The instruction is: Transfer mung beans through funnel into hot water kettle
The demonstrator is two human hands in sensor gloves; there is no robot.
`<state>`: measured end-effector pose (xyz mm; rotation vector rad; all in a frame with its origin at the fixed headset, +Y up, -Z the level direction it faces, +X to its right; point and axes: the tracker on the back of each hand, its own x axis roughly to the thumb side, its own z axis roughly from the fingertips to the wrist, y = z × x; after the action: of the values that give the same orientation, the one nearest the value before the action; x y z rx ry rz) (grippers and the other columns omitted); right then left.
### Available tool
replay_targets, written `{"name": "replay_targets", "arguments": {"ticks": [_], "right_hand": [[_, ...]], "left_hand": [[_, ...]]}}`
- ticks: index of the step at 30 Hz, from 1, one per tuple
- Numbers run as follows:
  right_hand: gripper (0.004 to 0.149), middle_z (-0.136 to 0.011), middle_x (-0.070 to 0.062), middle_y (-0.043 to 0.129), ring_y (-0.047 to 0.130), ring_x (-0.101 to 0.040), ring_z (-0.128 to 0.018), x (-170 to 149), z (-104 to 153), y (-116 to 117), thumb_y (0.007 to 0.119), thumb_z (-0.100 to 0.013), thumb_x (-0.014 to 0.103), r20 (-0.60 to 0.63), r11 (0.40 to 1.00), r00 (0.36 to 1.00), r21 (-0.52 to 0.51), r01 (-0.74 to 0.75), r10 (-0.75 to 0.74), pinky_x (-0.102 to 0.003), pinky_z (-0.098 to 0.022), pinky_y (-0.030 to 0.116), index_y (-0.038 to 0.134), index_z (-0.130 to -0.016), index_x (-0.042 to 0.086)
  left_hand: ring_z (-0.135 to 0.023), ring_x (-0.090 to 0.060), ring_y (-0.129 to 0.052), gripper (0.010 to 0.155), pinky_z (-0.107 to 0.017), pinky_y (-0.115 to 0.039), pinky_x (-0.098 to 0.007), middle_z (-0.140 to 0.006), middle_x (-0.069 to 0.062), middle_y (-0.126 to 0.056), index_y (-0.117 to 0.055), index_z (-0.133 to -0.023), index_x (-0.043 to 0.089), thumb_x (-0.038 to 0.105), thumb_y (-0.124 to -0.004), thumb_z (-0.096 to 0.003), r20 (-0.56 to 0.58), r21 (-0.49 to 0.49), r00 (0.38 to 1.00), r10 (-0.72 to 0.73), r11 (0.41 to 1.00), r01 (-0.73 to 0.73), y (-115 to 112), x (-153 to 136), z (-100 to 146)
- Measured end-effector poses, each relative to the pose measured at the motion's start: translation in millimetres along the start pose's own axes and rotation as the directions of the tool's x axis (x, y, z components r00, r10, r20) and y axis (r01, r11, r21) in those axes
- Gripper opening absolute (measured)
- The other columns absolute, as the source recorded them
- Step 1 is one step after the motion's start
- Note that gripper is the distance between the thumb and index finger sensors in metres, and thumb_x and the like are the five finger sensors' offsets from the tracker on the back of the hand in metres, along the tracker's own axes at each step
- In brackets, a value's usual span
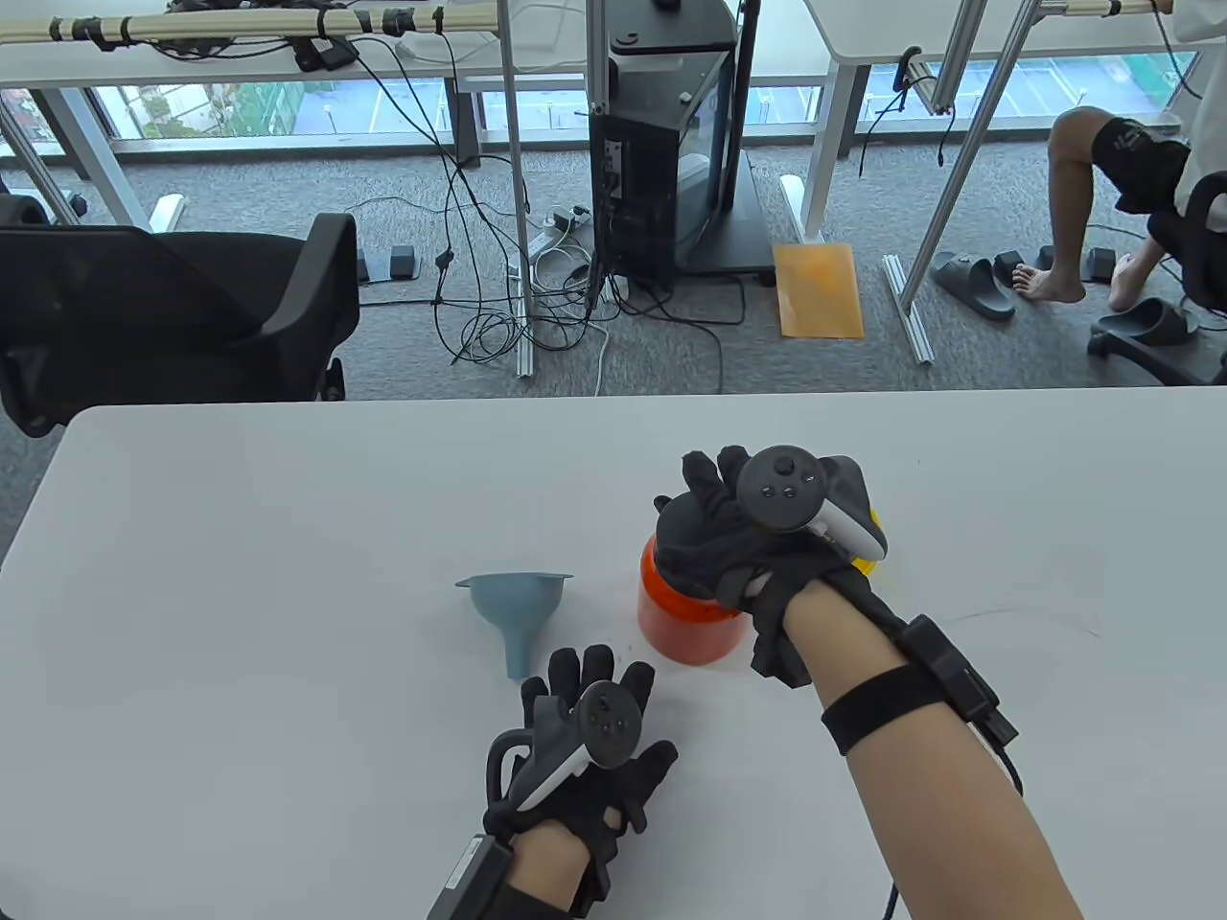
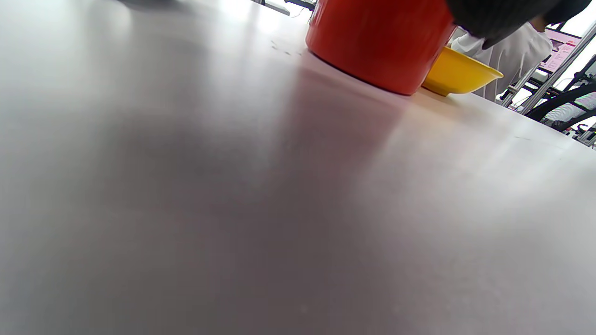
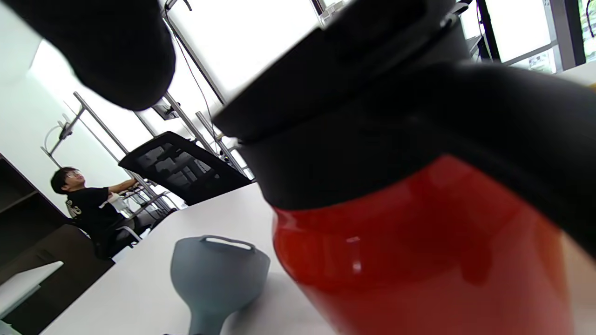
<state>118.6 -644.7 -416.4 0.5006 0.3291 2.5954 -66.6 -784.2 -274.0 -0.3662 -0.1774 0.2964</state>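
The red kettle (image 1: 685, 613) stands upright on the white table (image 1: 288, 498), with the right hand (image 1: 757, 537) laid over its black lid (image 3: 344, 70); the fingers drape across the top, but whether the grip is actually closed on the lid cannot be told from these views. A yellow bowl (image 2: 458, 74) sits just behind the kettle, touching or nearly so; its contents are hidden, so the mung beans are presumed to be there, not confirmed. The grey funnel (image 1: 516, 613) lies on its side just left of the kettle, spout toward the person. The left hand (image 1: 585, 757) rests flat on the table near the spout, fingers spread and holding nothing. Judgement: the step in hand is opening the kettle. To do it well, the kettle should be kept from turning or sliding (the free left hand could brace the red body), the lid lifted straight off and set well apart from the bowl, then the funnel seated upright in the mouth before any pouring.
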Motion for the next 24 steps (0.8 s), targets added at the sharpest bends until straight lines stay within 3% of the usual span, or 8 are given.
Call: {"name": "replay_targets", "arguments": {"ticks": [3, 7, 12, 20, 24], "right_hand": [[0.1, -0.104, -0.032, 0.006, 0.014, -0.061, -0.094, 5, -6, 11, 0.086, -0.048, 0.054, -0.084, 0.984, 0.987, 0.121, -0.128, 0.139, -0.075, -0.063, 0.033, 0.02, -0.109, 0.01], [0.095, -0.106, -0.029, 0.02, 0.036, -0.059, -0.092, 8, -9, 17, 0.091, -0.049, 0.048, -0.094, 0.983, 0.978, 0.025, -0.182, 0.184, -0.071, -0.062, 0.047, 0.026, -0.108, 0.012], [0.098, -0.104, -0.032, 0.028, 0.048, -0.059, -0.087, 13, -7, 11, 0.095, -0.044, 0.048, -0.085, 0.981, 0.978, -0.013, -0.192, 0.19, -0.072, -0.06, 0.047, 0.032, -0.109, 0.009], [0.104, -0.106, -0.034, 0.023, 0.042, -0.067, -0.089, 23, 20, -27, 0.095, -0.042, 0.052, -0.026, 0.98, 0.996, -0.176, -0.092, 0.089, -0.074, -0.058, 0.05, 0.029, -0.111, 0.009], [0.098, -0.107, -0.035, 0.025, 0.04, -0.071, -0.09, 9, 43, -52, 0.091, -0.046, 0.049, 0.013, 0.963, 0.993, -0.245, 0.115, -0.115, -0.076, -0.055, 0.053, 0.032, -0.11, 0.005]], "left_hand": [[-0.103, -0.033, 0.003, 0.084, -0.07, -0.008, -0.061, -0.114, 0.003, -0.003, -0.02, -0.108, 0.044, 0.07, -0.064, -0.0407, 0.002, -0.004, 1.0, -0.007, 1.0, 0.007, -1, 1, 0], [-0.103, -0.033, 0.003, 0.083, -0.07, -0.008, -0.06, -0.114, 0.003, -0.003, -0.02, -0.108, 0.044, 0.069, -0.063, -0.041, -0.001, -0.006, 1.0, 0.005, 1.0, -0.005, -2, 0, -1], [-0.103, -0.033, 0.003, 0.083, -0.071, -0.009, -0.06, -0.114, 0.003, -0.003, -0.02, -0.108, 0.044, 0.069, -0.063, -0.0412, -0.005, -0.013, 1.0, 0.005, 1.0, -0.005, -2, -1, -2], [-0.103, -0.033, 0.003, 0.082, -0.071, -0.01, -0.06, -0.114, 0.003, -0.002, -0.02, -0.108, 0.044, 0.069, -0.062, -0.0415, -0.012, 0.006, 1.0, 0.011, 1.0, -0.011, 0, -2, -1], [-0.102, -0.032, 0.004, 0.082, -0.071, -0.01, -0.06, -0.114, 0.002, -0.002, -0.02, -0.108, 0.044, 0.068, -0.062, -0.0415, -0.015, 0.0, 1.0, 0.015, 1.0, -0.015, 0, -5, -2]]}}
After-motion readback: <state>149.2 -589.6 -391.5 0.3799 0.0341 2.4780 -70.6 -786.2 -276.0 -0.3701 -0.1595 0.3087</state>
